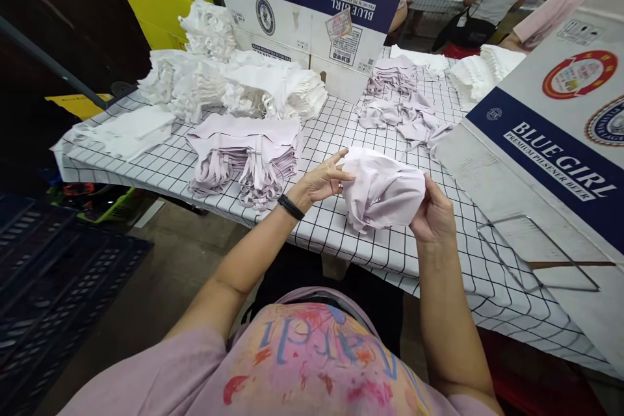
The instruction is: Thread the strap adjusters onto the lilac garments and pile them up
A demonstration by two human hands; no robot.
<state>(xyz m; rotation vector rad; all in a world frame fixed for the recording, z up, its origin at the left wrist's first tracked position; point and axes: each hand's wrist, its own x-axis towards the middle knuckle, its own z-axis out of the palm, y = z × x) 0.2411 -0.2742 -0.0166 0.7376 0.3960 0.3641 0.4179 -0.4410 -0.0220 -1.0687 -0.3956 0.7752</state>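
Note:
A crumpled pale lavender garment (383, 192) is stretched between my two hands, just above the near part of the table. My left hand (324, 181), with a black band on its wrist, has its fingertips on the garment's left edge, some fingers slightly spread. At the right edge, my right hand (433, 211) grips the cloth between thumb and curled fingers. To the left lies a neat stack of lavender garments (248, 149) with straps hanging forward. Loose lavender garments (404, 117) lie in a heap beyond my hands.
The table has a white cloth with black checks (336, 123). White garment piles (273, 81) stand at the back left, before an upside-down beer carton (312, 6). Another carton (550, 162) leans at the right, near a wire frame (541, 253). Other people are beyond the table.

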